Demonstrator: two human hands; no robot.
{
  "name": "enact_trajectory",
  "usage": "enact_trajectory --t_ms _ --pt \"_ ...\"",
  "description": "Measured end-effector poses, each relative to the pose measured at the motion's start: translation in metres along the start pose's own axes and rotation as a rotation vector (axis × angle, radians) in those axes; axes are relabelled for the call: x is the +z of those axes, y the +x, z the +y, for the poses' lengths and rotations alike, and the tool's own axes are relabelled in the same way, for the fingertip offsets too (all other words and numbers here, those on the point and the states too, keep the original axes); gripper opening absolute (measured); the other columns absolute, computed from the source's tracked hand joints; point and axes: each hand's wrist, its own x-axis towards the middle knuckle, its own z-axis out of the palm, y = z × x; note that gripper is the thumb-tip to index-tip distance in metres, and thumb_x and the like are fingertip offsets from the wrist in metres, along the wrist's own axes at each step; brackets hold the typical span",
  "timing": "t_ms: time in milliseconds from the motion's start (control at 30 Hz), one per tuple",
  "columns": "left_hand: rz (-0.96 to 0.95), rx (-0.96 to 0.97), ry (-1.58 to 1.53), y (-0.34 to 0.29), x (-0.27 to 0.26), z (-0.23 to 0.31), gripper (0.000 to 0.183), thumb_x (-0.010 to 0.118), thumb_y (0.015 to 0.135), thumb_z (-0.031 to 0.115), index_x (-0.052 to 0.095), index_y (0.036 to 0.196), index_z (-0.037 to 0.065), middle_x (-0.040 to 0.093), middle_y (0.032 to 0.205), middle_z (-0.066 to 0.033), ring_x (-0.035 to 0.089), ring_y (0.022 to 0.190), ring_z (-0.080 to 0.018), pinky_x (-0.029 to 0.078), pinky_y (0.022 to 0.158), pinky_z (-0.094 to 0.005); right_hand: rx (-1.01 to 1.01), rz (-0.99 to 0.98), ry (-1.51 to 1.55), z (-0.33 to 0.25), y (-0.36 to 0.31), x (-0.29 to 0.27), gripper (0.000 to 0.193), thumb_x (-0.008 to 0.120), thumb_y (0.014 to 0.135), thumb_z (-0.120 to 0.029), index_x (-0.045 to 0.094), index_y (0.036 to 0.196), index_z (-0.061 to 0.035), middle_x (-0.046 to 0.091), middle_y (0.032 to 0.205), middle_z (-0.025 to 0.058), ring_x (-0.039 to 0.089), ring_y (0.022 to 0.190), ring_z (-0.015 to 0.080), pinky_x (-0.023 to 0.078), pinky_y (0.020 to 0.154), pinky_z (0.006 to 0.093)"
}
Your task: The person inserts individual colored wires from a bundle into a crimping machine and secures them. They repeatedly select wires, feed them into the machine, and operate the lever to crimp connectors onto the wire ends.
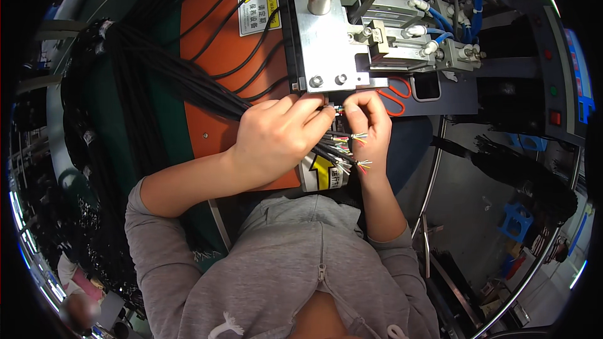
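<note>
My left hand (pixel 276 130) is closed at the front edge of a metal machine plate (pixel 328 41), its thumb and fingers pinching the end of a black cable that they mostly cover. Thin coloured wires (pixel 340 110) show in the small gap between my hands. From the right, my right hand (pixel 372 127) pinches at these wires with thumb and curled forefinger; the exact contact is hidden. Below the fingers, a bunch of black cables (pixel 324 152) emerges from under my left hand. Their stripped ends fan out in coloured strands (pixel 362 166) beside my right wrist.
Red-handled scissors (pixel 399 95) lie right of the plate, beside a dark rectangular tray (pixel 426 86). Pneumatic cylinders (pixel 402 50) with blue hoses stand behind. Black cables (pixel 182 75) cross the orange panel (pixel 210 110) on the left. A blue stool (pixel 516 221) stands on the floor.
</note>
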Motion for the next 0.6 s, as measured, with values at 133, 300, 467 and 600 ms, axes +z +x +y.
enact_trajectory --t_ms 133,300,467,600 --pt "-0.123 -0.023 0.113 -0.005 -0.013 0.007 0.020 0.065 0.072 0.008 0.068 0.092 0.006 0.058 0.078 0.0003 0.059 0.062 -0.0114 0.043 0.050 -0.0241 0.037 -0.024 -0.040 0.006 0.003 -0.002 0.011 0.065 0.087 -0.009 0.058 0.084 -0.0004 0.058 0.071 0.0000 0.050 0.064 0.0058 0.041 0.060 0.0210" --pt "-0.227 -0.083 0.185 -0.008 -0.017 0.008 0.018 0.064 0.076 0.006 0.066 0.093 0.002 0.058 0.080 -0.0030 0.059 0.061 -0.0117 0.045 0.051 -0.0246 -0.207 -0.112 0.165 -0.003 0.005 -0.019 0.015 0.069 0.079 0.002 0.063 0.092 0.0000 0.062 0.081 0.0037 0.057 0.074 0.0094 0.045 0.064 0.0221" --pt "-0.131 0.023 -0.097 -0.006 -0.018 -0.002 0.026 0.066 0.078 0.010 0.066 0.102 0.000 0.061 0.092 -0.0056 0.061 0.065 -0.0143 0.048 0.055 -0.0241 -0.362 -0.270 0.202 -0.013 0.004 -0.026 0.019 0.075 0.069 0.007 0.066 0.085 0.0018 0.066 0.086 0.0111 0.062 0.079 0.0188 0.049 0.068 0.0280" --pt "0.176 0.128 -0.267 0.006 -0.023 -0.001 0.031 0.071 0.075 0.014 0.068 0.103 0.000 0.065 0.089 -0.0092 0.064 0.070 -0.0183 0.050 0.056 -0.0279 -0.362 -0.184 0.283 -0.026 0.004 -0.022 0.019 0.074 0.071 0.007 0.066 0.087 0.0024 0.065 0.086 0.0122 0.062 0.082 0.0190 0.050 0.072 0.0276"
